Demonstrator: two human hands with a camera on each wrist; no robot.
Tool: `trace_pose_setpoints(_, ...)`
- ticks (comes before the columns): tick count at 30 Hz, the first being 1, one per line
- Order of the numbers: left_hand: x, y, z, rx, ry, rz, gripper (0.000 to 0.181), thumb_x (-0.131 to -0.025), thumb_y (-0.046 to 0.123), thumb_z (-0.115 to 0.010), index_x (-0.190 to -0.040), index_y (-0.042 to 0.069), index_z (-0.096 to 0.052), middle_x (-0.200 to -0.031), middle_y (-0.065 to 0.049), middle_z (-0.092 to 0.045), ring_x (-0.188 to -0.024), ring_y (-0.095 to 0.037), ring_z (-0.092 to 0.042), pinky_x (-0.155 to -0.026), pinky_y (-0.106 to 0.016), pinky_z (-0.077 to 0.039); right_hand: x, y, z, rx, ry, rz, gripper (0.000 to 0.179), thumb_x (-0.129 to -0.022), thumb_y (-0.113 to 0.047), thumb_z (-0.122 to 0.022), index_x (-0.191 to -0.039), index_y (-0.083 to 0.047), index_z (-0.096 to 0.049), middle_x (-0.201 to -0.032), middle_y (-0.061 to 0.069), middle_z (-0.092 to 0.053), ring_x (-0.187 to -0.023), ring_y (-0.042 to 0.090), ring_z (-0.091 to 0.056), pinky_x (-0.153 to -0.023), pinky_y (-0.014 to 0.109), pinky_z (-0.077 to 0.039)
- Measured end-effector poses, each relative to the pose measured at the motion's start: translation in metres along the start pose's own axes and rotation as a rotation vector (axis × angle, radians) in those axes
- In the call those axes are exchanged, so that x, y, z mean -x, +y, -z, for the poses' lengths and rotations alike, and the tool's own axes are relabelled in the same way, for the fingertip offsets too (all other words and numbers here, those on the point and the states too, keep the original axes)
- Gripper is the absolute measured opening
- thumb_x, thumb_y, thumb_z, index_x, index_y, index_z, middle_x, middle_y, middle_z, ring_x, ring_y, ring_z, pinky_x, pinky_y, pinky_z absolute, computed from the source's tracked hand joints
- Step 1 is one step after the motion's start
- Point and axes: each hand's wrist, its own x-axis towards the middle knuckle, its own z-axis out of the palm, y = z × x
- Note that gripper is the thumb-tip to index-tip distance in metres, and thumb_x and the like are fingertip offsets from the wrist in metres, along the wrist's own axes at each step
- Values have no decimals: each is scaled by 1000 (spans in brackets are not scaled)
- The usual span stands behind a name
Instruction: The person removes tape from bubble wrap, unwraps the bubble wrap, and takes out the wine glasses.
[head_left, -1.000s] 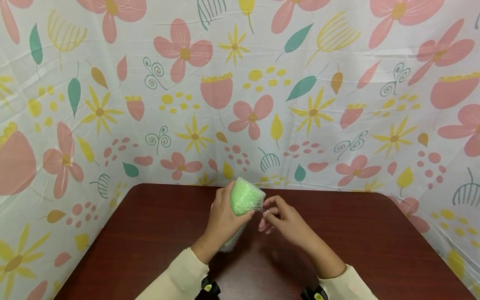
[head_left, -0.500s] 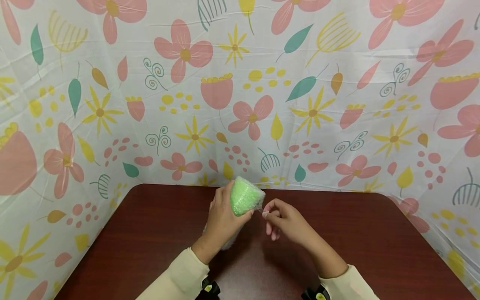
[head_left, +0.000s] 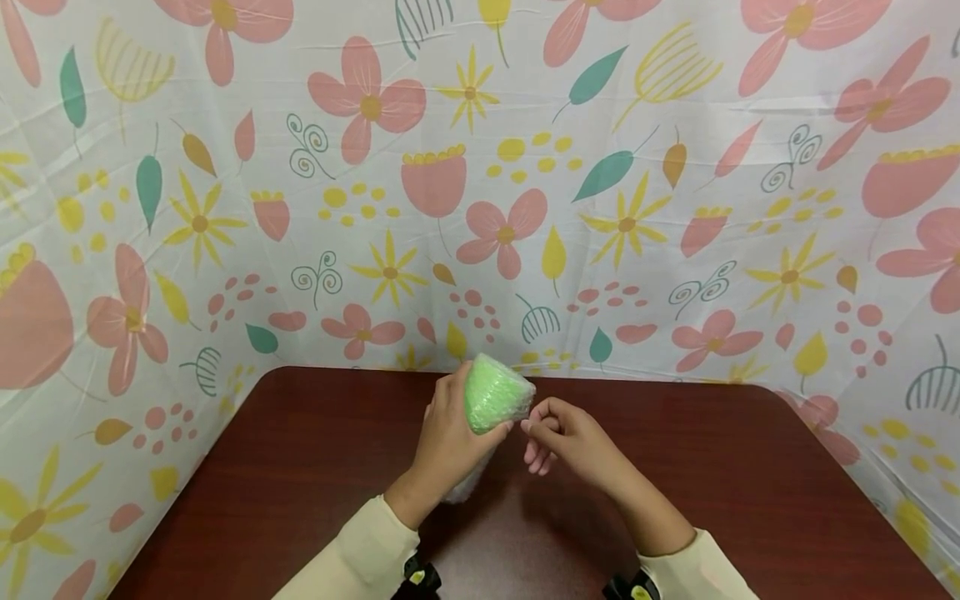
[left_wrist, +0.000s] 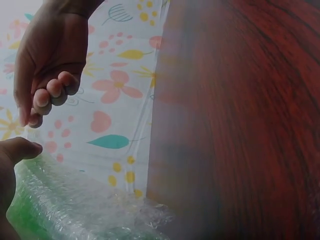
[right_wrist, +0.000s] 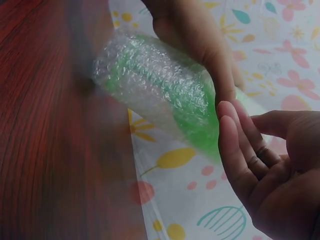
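Note:
A green object wrapped in clear bubble wrap (head_left: 498, 395) is held tilted above the table by my left hand (head_left: 450, 433), with the fingers round its far side and the thumb along the near side. In the right wrist view the bubble wrap (right_wrist: 150, 75) extends past the green part at its lower end. My right hand (head_left: 573, 442) is at the upper end of the bundle, thumb and index finger pinching the edge of the wrap, the other fingers loosely bent. What exactly lies between those fingertips is too small to see well. The object's kind is hidden by the wrap.
A dark reddish-brown wooden table (head_left: 300, 500) lies beneath both hands. Behind it and at its sides hangs a white cloth (head_left: 465, 317) printed with flowers and leaves. Cream sleeves (head_left: 360, 542) and black wrist cameras (head_left: 420, 575) are at the lower edge.
The bundle has shifted and turned slightly in my left hand, its end now a little further right. My right hand stays beside that end, its fingers moving slightly; the stretched film there is less visible.

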Motion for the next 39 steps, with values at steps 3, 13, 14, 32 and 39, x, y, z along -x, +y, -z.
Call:
trace_pose_setpoints(3, 0, -1, -1, 10, -20, 17, 101, -78, 45, -86, -157, 20, -29, -137, -14, -48, -113, -30, -58, -95, -52, -47, 0, 0, 0, 10, 0, -3, 27, -107, -18, -52, -109, 9, -51, -77, 18, -68, -63, 27, -69, -62, 46, -60)
trace_pose_setpoints(13, -1, -1, -3, 6, -34, 8, 101, -78, 46, -86, -157, 19, -29, -136, -14, -49, -113, -29, -58, -94, -51, -47, 0, 1, -1, 25, -5, 6, 21, -107, -17, -49, -109, 4, -51, -83, 18, -70, -72, 26, -72, -66, 40, -60)
trace_pose_setpoints(14, -1, -1, -3, 6, -32, 8, 101, -78, 46, -86, -157, 19, -30, -136, -14, -49, -113, -29, -58, -94, -51, -47, 0, 1, 0, 22, -10, 6, 21, -108, -16, -48, -110, 4, -51, -85, 18, -71, -74, 26, -73, -67, 39, -61)
trace_pose_setpoints(32, -3, 4, 4, 172, -147, 47, 92, -87, 46, -76, -160, 21, -25, -147, -12, -46, -122, -29, -56, -96, -50, -50, 0, 4, 6, -9, 2, 68, 25, -110, -14, -40, -118, 8, -47, -103, 30, -69, -85, 28, -75, -72, 40, -61)
trace_pose_setpoints(39, -6, 1, 9, 258, -132, 91, 93, -84, 47, -80, -158, 25, -29, -147, -8, -46, -129, -27, -52, -102, -51, -47, 0, 3, 9, -26, -37, 68, 25, -110, -14, -41, -118, 9, -39, -111, 33, -69, -94, 36, -74, -74, 40, -61)
